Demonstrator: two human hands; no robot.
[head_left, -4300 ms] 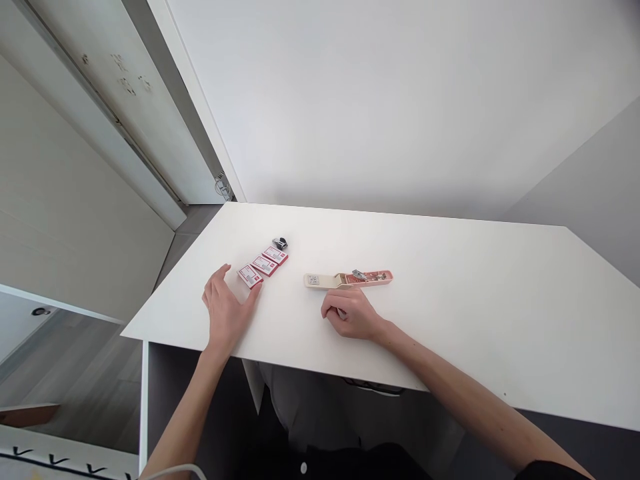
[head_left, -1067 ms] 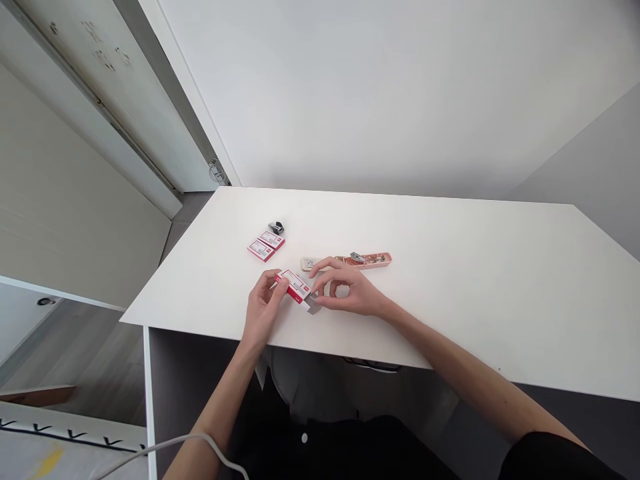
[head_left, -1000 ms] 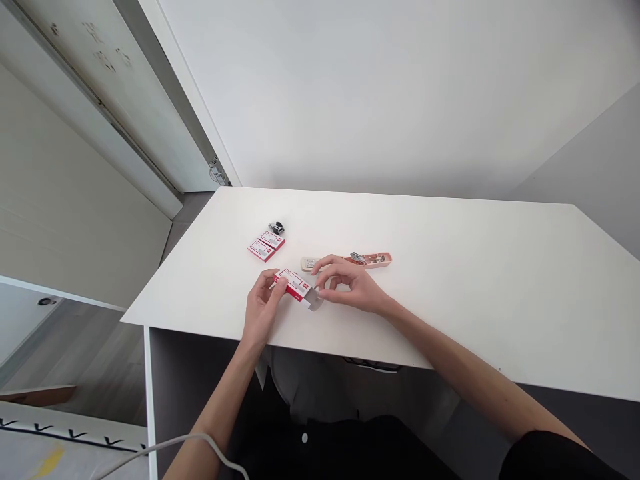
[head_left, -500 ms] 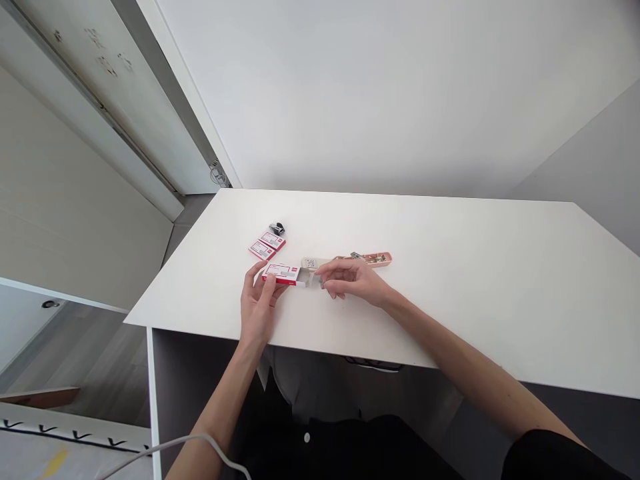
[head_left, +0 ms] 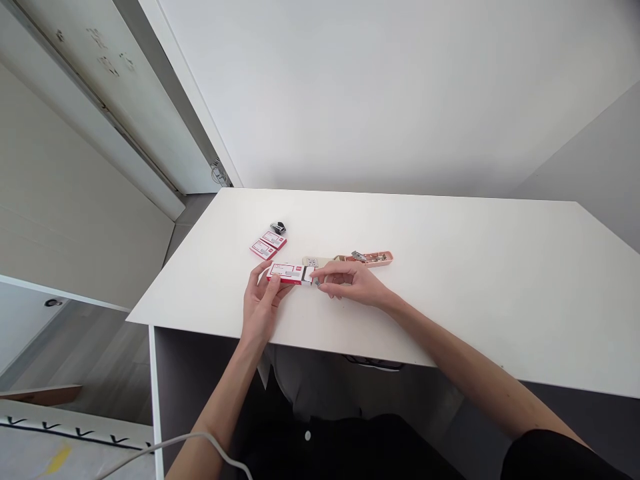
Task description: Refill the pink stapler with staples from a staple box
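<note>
My left hand [head_left: 261,303] is closed around a small red-and-white cardboard box [head_left: 287,271], with the thumb on its near side and fingers behind. The box is held over the white desk with its end open to the right. At that open end is my right hand [head_left: 350,282], its thumb and fingers pinched round a small grey metal piece [head_left: 317,283], mostly hidden by the fingertips. Just behind the right hand lies an open pink case [head_left: 384,259] with small metal items in it; its pale lid [head_left: 311,261] is partly covered by the hand.
Two more red-and-white boxes [head_left: 263,249] lie side by side at the left of the desk [head_left: 450,280]. Beyond them sits a small black-and-silver staple remover [head_left: 279,228]. A white wall rises behind the desk. A pale cable [head_left: 200,437] crosses my left forearm.
The box in my left hand has shifted slightly right, closer to my right hand. The right fingertips and the grey piece have come up to its open end.
</note>
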